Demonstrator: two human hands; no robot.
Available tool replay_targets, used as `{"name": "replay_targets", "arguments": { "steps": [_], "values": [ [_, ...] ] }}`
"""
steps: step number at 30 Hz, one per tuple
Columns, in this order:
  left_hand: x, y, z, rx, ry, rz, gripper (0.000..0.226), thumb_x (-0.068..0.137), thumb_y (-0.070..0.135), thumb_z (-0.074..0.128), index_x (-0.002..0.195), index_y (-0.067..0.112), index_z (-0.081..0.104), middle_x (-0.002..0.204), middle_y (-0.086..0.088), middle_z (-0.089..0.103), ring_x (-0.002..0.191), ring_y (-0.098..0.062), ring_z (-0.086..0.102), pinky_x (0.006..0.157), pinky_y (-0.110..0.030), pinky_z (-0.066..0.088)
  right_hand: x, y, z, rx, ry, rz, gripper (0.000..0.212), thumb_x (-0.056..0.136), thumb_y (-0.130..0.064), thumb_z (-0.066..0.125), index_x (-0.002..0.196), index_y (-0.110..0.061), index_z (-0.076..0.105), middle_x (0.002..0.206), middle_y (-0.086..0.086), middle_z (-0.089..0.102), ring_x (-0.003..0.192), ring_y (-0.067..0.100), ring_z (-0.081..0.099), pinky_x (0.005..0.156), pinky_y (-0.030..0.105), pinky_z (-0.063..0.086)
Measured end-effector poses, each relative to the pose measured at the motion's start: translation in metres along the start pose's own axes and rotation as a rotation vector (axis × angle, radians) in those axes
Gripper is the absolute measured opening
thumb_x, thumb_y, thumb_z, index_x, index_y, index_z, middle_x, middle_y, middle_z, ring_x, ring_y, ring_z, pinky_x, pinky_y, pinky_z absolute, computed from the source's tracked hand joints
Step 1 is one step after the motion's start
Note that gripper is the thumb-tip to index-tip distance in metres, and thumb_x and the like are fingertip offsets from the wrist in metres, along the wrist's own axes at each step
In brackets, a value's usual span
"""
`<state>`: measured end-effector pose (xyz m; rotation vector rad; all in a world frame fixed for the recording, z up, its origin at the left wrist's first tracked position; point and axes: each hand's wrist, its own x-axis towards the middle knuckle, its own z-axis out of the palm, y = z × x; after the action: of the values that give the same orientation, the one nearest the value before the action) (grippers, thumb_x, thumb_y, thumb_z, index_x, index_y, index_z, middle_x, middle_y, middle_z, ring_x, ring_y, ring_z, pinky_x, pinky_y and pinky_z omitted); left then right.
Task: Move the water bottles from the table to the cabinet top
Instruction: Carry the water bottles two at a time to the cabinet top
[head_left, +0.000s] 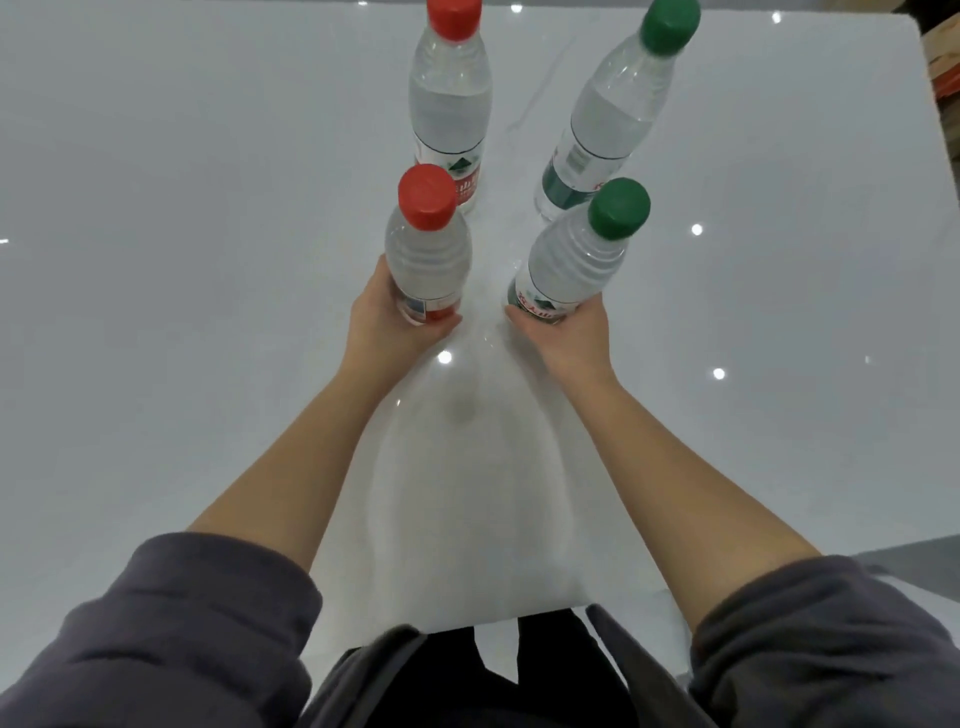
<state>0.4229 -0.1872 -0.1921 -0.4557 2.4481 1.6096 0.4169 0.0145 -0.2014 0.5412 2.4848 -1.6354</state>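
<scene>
White table (182, 312): two red-capped bottles (449, 104), two green-capped bottles (608, 114); left hand (395, 317), right hand (566, 332) grip one each.

The left hand (387, 325) hides the base of the near red-capped bottle (426, 260), and most of its fingers (383, 275) lie behind that bottle. The right hand (569, 335) likewise covers the base of the near green-capped bottle (569, 262). Whether either base touches the worktop (156, 208) cannot be told. The near caps overlap the lower parts of the far red-capped bottle (449, 104) and the far green-capped bottle (613, 114), whose caps the top edge crops. Label print is too blurred to read. Brown shapes (943, 78) at the right edge are cut off and unidentifiable.
</scene>
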Motion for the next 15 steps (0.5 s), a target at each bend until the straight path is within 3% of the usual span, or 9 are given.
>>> {"name": "replay_targets", "arguments": {
  "steps": [5,8,12,15],
  "values": [
    [-0.012,0.003,-0.001,0.074,-0.056,0.019,0.059,0.066,0.026,0.087,0.117,0.020,0.059,0.098,0.019,0.062,0.089,0.002,0.061,0.075,-0.011,0.045,-0.014,0.003,-0.004,0.013,-0.004,0.023,0.074,0.063,-0.038,0.083,0.128,-0.017,0.056,0.116,-0.008,0.068,0.104,0.005,0.065,0.085,0.016,0.053],
    [-0.031,0.002,0.009,0.126,-0.108,0.028,0.055,0.066,0.028,0.087,0.114,0.018,0.060,0.100,0.010,0.064,0.092,-0.008,0.062,0.077,-0.018,0.047,-0.038,0.012,-0.012,0.002,-0.012,0.046,0.068,0.062,-0.040,0.081,0.123,-0.016,0.059,0.110,-0.010,0.069,0.098,-0.002,0.064,0.076,0.008,0.048],
    [-0.069,-0.003,0.031,0.180,-0.210,0.051,0.051,0.068,0.036,0.085,0.110,0.020,0.063,0.095,0.012,0.067,0.089,-0.007,0.065,0.075,-0.020,0.052,-0.085,0.032,-0.035,0.027,0.030,0.098,0.060,0.070,-0.022,0.084,0.125,-0.016,0.059,0.109,-0.012,0.067,0.093,-0.011,0.061,0.071,0.000,0.044],
    [-0.104,-0.006,0.053,0.210,-0.310,0.068,0.050,0.068,0.037,0.084,0.111,0.020,0.064,0.094,0.011,0.069,0.088,-0.007,0.067,0.076,-0.026,0.055,-0.131,0.056,-0.057,0.043,0.083,0.186,0.055,0.071,-0.029,0.084,0.121,-0.020,0.062,0.107,-0.013,0.069,0.093,-0.006,0.064,0.069,0.002,0.045]
  ]
}}
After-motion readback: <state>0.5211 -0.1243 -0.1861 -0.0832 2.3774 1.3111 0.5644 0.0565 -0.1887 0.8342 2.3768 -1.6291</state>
